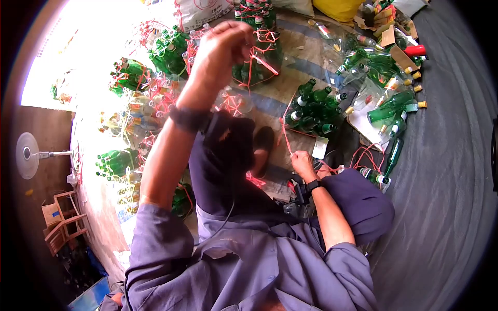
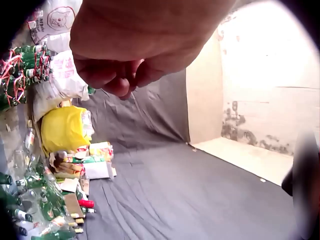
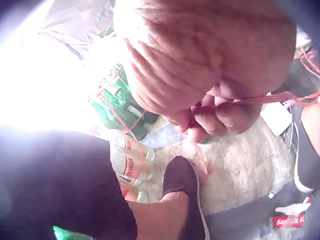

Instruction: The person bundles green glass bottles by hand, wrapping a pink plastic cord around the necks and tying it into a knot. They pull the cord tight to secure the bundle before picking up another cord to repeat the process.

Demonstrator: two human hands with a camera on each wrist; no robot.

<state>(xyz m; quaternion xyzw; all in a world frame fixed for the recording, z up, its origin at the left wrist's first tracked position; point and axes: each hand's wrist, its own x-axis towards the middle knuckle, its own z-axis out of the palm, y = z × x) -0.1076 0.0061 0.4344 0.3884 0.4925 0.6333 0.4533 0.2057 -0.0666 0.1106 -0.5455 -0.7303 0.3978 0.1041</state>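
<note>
My left hand (image 1: 228, 44) is raised high with curled fingers, overlapping tied green bottles in the head view. In the left wrist view its fingers (image 2: 117, 85) curl together and nothing shows in them. My right hand (image 1: 303, 163) grips a pink plastic string (image 1: 287, 140) beside my bent knee. From that hand the string runs up to a cluster of green glass bottles (image 1: 314, 106). The right wrist view shows the string (image 3: 260, 99) entering the curled fingers (image 3: 225, 117), with a loose end hanging below them.
Bundles of bottles tied with pink string (image 1: 171, 52) crowd the left side. Loose bottles (image 1: 381, 111) and a torn cardboard box (image 1: 399, 54) lie at right, on a dark ground sheet (image 1: 446, 155). A yellow bag (image 2: 65, 127) stands farther back. My shoe (image 3: 182, 190) is on the floor between bottles.
</note>
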